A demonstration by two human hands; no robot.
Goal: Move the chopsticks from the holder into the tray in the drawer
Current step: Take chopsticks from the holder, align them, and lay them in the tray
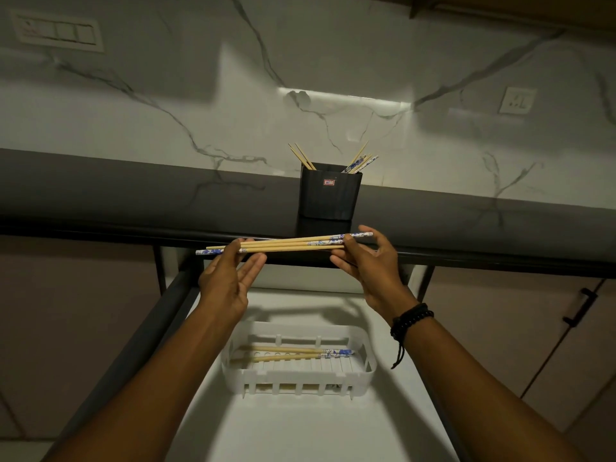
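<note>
Above the tray [266, 373], left hand [230, 278] and right hand [370, 265] pinched the chopsticks [290, 245] at both ends, lying left-right, parallel to it.

Dim scene, glare strip on backsplash [346, 98] (edges bowed), soft shadows
</note>
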